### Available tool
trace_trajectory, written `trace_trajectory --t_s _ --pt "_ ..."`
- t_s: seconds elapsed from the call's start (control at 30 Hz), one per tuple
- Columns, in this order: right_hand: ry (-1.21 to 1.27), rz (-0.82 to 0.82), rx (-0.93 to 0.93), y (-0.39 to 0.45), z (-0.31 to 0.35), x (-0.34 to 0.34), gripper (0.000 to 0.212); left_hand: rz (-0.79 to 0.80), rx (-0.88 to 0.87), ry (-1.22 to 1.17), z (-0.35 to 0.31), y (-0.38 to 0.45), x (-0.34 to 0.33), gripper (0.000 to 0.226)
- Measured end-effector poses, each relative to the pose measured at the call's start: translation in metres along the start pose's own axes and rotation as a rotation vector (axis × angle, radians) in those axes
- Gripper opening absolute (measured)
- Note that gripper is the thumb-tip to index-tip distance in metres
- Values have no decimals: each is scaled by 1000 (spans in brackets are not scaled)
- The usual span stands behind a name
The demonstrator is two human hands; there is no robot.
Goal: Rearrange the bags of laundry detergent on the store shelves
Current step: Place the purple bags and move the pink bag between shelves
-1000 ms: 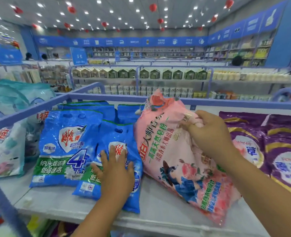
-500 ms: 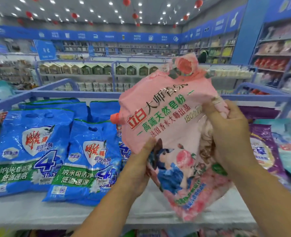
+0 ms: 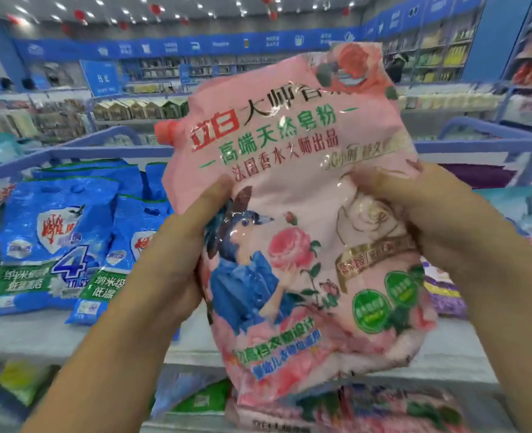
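left hand (image 3: 177, 251): bare, no glove, no ring seen, thumb nail short and plain | right hand (image 3: 427, 220): bare, no glove, no ring seen | forearms: both uncovered up to the frame edge, no sleeve, watch or band in view | rest of body: out of frame

A shop: long shelves (image 3: 439, 57) of stocked goods, blue aisle signs (image 3: 102, 78), detergent bags (image 3: 55, 242) laid out on display.

Bag (image 3: 293, 220) between both hands, before the shelf (image 3: 39, 335) (more bags (image 3: 55, 242) at left)
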State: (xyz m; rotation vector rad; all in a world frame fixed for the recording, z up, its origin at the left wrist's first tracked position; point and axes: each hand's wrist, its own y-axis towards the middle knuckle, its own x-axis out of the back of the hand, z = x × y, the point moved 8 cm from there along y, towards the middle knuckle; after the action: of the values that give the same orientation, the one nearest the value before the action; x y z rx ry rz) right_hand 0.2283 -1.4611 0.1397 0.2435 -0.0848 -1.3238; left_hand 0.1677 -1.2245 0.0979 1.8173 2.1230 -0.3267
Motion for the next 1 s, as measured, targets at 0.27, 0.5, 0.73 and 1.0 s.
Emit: trace_trajectory --t_s 0.27,0.5,0.73,1.0 --pt "110 -113 -215 -73 -37 -13 37 24 151 53 19 -68 25 41" --pt "88 -251 -369 -180 -77 -46 22 132 263 93 52 -127 74 51" --pt "-68 -337 -471 -277 -107 -87 18 211 385 67 94 -194 127 56" --pt "-28 -379 -680 -369 -163 -79 18 130 572 145 158 -270 143 40"
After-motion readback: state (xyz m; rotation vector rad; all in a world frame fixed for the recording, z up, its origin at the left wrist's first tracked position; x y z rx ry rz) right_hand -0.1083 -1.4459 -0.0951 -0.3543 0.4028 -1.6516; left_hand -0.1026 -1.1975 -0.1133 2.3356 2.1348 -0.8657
